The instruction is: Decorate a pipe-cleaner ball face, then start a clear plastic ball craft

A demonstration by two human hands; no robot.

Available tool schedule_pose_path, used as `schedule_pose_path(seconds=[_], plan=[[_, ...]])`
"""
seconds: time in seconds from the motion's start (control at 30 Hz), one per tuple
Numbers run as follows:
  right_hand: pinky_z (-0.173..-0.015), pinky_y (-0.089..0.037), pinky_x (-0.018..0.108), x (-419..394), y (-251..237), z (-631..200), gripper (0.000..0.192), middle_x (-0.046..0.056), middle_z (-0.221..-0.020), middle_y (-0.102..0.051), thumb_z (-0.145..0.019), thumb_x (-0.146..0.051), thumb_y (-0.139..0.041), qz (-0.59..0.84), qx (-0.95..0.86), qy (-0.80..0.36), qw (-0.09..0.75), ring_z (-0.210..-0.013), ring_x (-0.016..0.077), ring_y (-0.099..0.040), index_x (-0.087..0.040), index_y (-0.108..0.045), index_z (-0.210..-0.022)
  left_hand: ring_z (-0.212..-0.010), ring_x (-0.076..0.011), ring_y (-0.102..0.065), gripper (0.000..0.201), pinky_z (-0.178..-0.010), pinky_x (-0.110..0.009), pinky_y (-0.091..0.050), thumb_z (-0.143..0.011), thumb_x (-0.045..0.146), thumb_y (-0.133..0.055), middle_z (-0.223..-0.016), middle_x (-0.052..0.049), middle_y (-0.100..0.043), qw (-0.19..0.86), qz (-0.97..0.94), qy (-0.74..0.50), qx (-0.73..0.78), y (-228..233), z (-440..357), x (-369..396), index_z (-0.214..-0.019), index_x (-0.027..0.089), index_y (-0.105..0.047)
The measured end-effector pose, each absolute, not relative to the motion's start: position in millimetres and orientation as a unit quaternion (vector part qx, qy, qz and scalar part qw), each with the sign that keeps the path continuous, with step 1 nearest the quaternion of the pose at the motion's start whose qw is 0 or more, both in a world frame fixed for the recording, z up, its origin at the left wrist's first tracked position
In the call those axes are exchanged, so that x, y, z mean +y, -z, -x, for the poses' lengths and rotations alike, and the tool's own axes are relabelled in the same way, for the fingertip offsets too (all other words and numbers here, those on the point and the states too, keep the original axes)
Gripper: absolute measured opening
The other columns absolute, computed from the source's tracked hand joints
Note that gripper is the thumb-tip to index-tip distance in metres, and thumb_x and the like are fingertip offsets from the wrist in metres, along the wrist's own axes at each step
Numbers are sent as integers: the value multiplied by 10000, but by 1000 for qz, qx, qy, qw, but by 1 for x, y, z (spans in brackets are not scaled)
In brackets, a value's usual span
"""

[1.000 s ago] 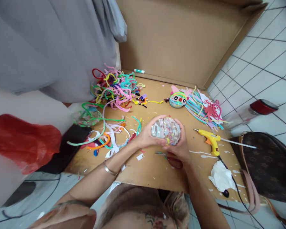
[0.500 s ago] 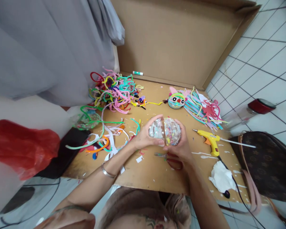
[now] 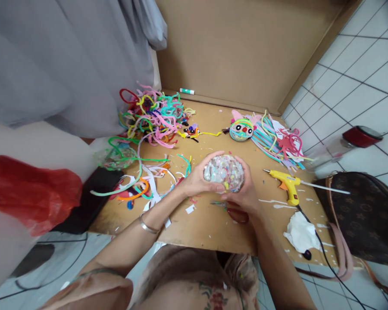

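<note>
A clear ball (image 3: 223, 173) stuffed with colourful scraps is cupped between both hands above the cardboard work surface (image 3: 197, 224). My left hand (image 3: 196, 181) wraps its left side, with the thumb under the ball. My right hand (image 3: 244, 193) holds the right side and underside. Red-handled scissors (image 3: 236, 213) lie on the board just beneath my right hand. A second ball (image 3: 241, 130), decorated with a face and coloured strands, rests farther back.
A tangle of pipe cleaners (image 3: 155, 118) and paper strips (image 3: 148, 185) spreads over the left. A yellow glue gun (image 3: 287, 184), crumpled tissue (image 3: 301, 237) and brown bag (image 3: 362, 215) sit on the right. A glue stick (image 3: 187, 91) lies by the cardboard wall; a red-lidded jar (image 3: 345, 144) stands on the tiles.
The ball has been turned in my hands; the seam between its two halves showed half a second ago and is now out of sight. Both hands keep their hold.
</note>
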State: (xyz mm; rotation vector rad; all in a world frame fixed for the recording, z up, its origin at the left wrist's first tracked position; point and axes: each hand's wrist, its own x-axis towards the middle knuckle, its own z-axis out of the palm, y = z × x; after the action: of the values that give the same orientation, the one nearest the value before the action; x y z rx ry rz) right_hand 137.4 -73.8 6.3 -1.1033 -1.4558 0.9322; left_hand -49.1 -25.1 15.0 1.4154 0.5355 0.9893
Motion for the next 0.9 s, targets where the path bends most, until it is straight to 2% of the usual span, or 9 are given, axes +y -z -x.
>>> schedule_pose_path(seconds=[0.2, 0.43, 0.7, 0.9], plan=[[-1132, -469, 519, -74, -8, -135, 1143, 124, -1441, -530, -450, -652, -923, 464, -613, -372, 520, -1334, 362, -539, -269, -440, -1412, -1233, -344, -607, 1085, -1062, -430, -478, -492, 534, -932, -1384, -135, -604, 588, -631, -444, 241, -9, 46, -23, -1430, 209, -495], [-1148, -456, 496, -74, -6, -136, 1086, 126, -1430, -527, -489, -524, -941, 492, -650, -323, 481, -1339, 352, -536, -263, -414, -1401, -1175, -323, -633, 1001, -1016, -417, -502, -530, 543, -908, -1336, -142, -628, 552, -653, -454, 252, -5, 45, -25, -1383, 185, -526], [-1145, -446, 534, -71, -3, -138, 1090, 116, -1419, -534, -460, -532, -946, 499, -649, -329, 471, -1329, 356, -538, -279, -421, -1381, -1219, -338, -608, 1059, -1049, -420, -475, -489, 532, -936, -1357, -126, -622, 632, -596, -430, 246, 4, 49, -18, -1415, 217, -530], [-1148, -425, 545, -70, -7, -141, 1126, 127, -1409, -533, -426, -519, -965, 500, -643, -353, 461, -1335, 366, -523, -262, -427, -1382, -1235, -346, -592, 1069, -1064, -428, -459, -481, 562, -932, -1360, -127, -618, 649, -580, -431, 238, 6, 49, -18, -1414, 217, -540]])
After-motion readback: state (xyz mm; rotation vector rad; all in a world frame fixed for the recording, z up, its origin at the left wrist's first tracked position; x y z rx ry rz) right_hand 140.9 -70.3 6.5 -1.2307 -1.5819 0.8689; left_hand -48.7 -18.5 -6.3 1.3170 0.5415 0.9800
